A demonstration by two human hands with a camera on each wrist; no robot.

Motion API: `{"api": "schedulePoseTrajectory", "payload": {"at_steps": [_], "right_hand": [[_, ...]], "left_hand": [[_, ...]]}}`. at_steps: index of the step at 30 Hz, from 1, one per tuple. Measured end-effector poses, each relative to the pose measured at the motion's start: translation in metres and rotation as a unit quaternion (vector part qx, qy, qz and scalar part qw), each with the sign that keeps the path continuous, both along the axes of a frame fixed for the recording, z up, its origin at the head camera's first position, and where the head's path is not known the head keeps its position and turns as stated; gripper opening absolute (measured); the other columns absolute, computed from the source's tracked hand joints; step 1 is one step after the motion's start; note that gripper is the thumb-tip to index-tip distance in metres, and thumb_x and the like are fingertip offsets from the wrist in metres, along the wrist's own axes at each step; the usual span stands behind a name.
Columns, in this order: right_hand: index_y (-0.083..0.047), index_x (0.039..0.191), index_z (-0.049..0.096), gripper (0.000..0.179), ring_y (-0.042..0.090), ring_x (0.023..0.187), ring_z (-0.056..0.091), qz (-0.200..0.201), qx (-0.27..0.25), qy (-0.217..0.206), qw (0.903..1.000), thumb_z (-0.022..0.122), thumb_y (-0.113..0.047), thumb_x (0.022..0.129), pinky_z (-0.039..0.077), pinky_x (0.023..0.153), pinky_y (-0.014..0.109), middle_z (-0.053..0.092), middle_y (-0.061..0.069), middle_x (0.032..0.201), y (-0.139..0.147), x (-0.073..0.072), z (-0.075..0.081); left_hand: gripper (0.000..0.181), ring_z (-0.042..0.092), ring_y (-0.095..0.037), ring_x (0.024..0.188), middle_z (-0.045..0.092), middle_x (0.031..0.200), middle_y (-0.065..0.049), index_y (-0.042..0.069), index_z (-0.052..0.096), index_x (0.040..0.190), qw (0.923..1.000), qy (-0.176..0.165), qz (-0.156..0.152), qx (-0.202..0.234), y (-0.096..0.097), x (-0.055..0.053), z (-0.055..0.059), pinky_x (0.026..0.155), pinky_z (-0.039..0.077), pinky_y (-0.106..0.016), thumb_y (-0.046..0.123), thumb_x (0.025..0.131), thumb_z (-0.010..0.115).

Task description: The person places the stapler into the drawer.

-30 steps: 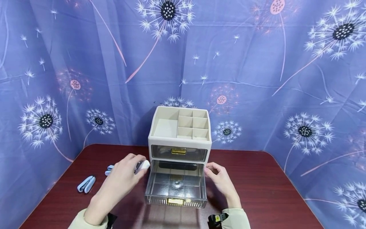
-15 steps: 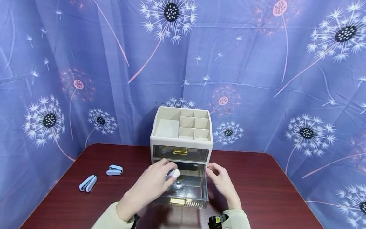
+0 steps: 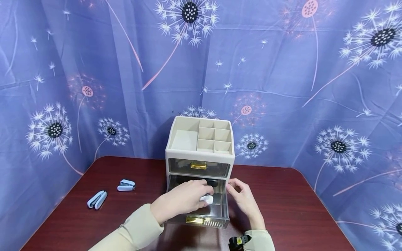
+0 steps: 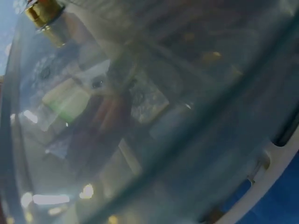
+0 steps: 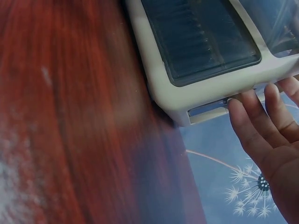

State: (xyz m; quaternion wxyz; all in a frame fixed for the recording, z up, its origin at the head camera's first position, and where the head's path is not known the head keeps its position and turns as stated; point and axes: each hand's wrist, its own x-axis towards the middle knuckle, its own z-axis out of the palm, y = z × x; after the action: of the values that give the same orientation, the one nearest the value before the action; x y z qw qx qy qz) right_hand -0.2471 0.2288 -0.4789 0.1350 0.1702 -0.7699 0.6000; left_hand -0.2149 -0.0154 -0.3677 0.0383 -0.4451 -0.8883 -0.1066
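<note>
My left hand point(image 3: 188, 197) is over the pulled-out clear drawer point(image 3: 224, 212) of a cream desktop organizer point(image 3: 201, 153). It grips a small white object point(image 3: 207, 199) with a dark part, mostly covered by the fingers; I cannot tell its kind. Reflections in clear plastic fill the left wrist view, where the drawer's gold handle point(image 4: 44, 11) shows at the top left. On the organizer's right side rests my right hand point(image 3: 243, 198). In the right wrist view its fingertips point(image 5: 233, 106) touch the side wall by a slot, the fingers extended.
Two light blue staplers, a nearer stapler point(image 3: 97, 199) and a farther stapler point(image 3: 126, 185), lie on the dark red table point(image 3: 289, 205) to the left. Above the pulled-out drawer is a closed top drawer point(image 3: 216, 169). A blue dandelion-print curtain point(image 3: 282, 115) hangs behind.
My left hand has moved right with the white object, from beside the organizer to over the drawer, uncovering the farther stapler. My right hand has stayed at the organizer's side.
</note>
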Motion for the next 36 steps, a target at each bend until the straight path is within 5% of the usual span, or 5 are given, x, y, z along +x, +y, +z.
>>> {"api": "schedulePoseTrajectory", "payload": {"at_steps": [14,26,36], "right_hand": [[0.003,0.101,0.067,0.012,0.014,0.075,0.063,-0.001,0.010,-0.011,0.9999,0.063,-0.007,0.095,0.054,0.069,0.031,0.067,0.001,0.081,0.001,0.001,0.000],[0.006,0.103,0.066,0.013,0.012,0.075,0.063,0.009,-0.003,-0.009,0.9999,0.062,-0.003,0.096,0.055,0.069,0.032,0.068,0.006,0.083,0.001,-0.001,-0.002],[0.006,0.100,0.066,0.011,0.011,0.074,0.063,0.006,0.001,0.001,1.0000,0.062,-0.003,0.095,0.055,0.069,0.034,0.068,0.001,0.080,0.000,-0.002,-0.004]], "left_hand": [[0.024,0.059,-0.004,0.084,0.060,0.095,0.010,0.024,0.070,0.106,0.9933,0.032,-0.055,-0.097,0.017,0.001,-0.006,0.074,0.048,-0.021,0.025,0.084,0.079],[0.027,0.059,-0.002,0.089,0.062,0.099,0.009,0.021,0.070,0.110,0.9938,0.015,-0.065,-0.089,0.015,-0.002,-0.006,0.079,0.047,-0.018,0.026,0.085,0.078],[0.048,0.058,-0.006,0.108,0.062,0.122,0.006,0.020,0.062,0.132,0.9966,-0.045,-0.038,-0.058,0.010,-0.004,-0.006,0.091,0.046,-0.025,0.043,0.090,0.068]]}}
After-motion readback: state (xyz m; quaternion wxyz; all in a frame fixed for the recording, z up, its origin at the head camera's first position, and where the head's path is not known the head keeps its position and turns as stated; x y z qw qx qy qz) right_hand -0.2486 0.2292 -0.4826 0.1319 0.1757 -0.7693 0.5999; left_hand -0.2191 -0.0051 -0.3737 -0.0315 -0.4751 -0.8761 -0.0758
